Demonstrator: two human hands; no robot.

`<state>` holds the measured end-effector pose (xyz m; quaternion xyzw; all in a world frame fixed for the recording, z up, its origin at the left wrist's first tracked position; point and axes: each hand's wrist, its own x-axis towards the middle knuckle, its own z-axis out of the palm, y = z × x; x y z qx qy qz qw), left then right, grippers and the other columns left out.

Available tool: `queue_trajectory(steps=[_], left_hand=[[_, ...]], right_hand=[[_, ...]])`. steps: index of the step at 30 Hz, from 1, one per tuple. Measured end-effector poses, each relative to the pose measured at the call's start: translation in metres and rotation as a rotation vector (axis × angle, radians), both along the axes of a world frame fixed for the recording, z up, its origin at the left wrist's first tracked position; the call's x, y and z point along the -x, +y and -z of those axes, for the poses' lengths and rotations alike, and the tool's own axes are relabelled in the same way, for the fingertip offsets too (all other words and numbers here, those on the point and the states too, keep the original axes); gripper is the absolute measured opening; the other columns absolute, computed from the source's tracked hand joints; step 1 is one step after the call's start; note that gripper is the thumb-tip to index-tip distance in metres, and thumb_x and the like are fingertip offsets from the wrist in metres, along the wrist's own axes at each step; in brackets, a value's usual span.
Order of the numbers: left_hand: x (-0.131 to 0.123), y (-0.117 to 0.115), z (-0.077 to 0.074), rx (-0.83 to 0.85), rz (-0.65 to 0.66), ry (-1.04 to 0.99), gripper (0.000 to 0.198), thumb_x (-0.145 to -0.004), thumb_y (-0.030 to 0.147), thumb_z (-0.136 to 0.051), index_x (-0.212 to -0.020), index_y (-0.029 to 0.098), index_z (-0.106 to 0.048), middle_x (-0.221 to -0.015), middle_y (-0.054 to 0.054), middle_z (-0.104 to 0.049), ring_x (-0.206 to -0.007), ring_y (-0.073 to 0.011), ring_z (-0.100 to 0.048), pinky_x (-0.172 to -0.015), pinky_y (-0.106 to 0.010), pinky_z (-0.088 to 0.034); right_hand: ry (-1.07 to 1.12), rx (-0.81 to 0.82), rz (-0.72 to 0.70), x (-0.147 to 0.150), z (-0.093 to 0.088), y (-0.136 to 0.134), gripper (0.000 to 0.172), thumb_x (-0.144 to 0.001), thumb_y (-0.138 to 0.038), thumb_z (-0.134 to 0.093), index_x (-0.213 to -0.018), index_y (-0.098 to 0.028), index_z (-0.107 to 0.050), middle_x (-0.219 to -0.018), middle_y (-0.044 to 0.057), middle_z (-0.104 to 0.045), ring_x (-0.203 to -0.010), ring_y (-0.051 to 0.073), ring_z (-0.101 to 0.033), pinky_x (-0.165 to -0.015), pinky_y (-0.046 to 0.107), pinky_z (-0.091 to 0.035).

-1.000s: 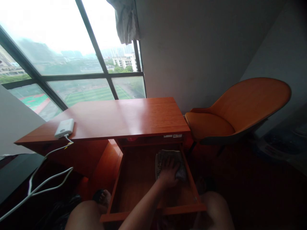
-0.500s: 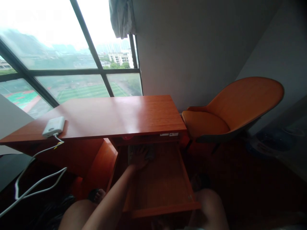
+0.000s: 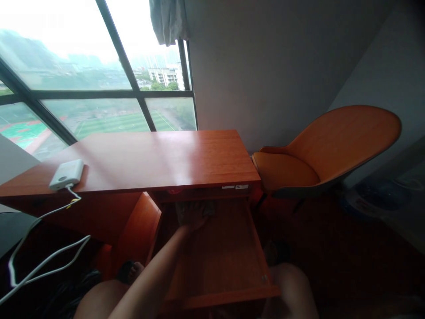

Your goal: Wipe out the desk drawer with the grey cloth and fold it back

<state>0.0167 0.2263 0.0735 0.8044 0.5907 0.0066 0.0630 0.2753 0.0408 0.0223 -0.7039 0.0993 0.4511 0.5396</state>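
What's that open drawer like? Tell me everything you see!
The drawer is a shallow, reddish-brown box that looks wooden, pulled out under the desk top. You can see its flat floor, right side wall and front panel, with a tiny spot by the front right corner, too small to name. The left hand rests on a greyish cloth at its back left. The arm hides part.

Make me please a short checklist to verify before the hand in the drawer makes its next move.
1. Drawer pulled out: ok.
2. Left hand on the cloth: ok, near the drawer's back left corner.
3. Right hand away from the drawer: cannot tell, out of view.
4. Right knee not touching the drawer: cannot tell, it is close beside the front corner.
5. White device away from the drawer: ok, on the desk.
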Motion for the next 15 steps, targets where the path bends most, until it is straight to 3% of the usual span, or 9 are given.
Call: queue_trajectory(steps=[5,9,12,15], left_hand=[[-0.069,-0.012,0.007,0.079,0.135,-0.077,0.079,-0.075,0.051,-0.051,-0.145,0.031,-0.020,-0.155,-0.004,-0.017,-0.139,-0.0372,-0.010,-0.109,-0.057,-0.007],[-0.117,-0.030,0.018,0.114,0.268,-0.157,0.080,-0.074,0.055,-0.049,-0.145,0.032,-0.018,-0.156,-0.001,-0.012,-0.141,-0.0352,-0.002,-0.111,-0.058,0.001],[-0.122,-0.040,0.017,0.141,0.283,-0.180,0.082,-0.074,0.054,-0.051,-0.145,0.030,-0.018,-0.157,-0.002,-0.006,-0.141,-0.0353,0.001,-0.111,-0.058,0.003],[-0.099,-0.048,0.007,0.169,0.408,-0.204,0.083,-0.074,0.050,-0.053,-0.145,0.035,-0.013,-0.157,0.001,-0.004,-0.142,-0.0327,-0.002,-0.111,-0.058,-0.002]], right_hand=[[0.045,-0.113,-0.052,0.059,-0.006,-0.040,0.026,-0.082,-0.037,-0.056,-0.103,-0.023,-0.058,-0.101,0.004,-0.063,-0.086,0.015,-0.061,-0.068,0.030,-0.054],[0.070,-0.163,-0.072,0.081,-0.014,-0.064,0.026,-0.081,-0.038,-0.057,-0.102,-0.022,-0.058,-0.096,0.003,-0.063,-0.082,0.014,-0.061,-0.064,0.028,-0.053],[0.094,-0.178,-0.082,0.083,-0.020,-0.074,0.025,-0.082,-0.038,-0.055,-0.101,-0.022,-0.058,-0.097,0.003,-0.063,-0.083,0.014,-0.061,-0.065,0.029,-0.054],[0.106,-0.180,-0.079,0.065,-0.028,-0.073,0.026,-0.083,-0.038,-0.055,-0.102,-0.022,-0.058,-0.101,0.004,-0.063,-0.086,0.014,-0.061,-0.068,0.030,-0.054]])
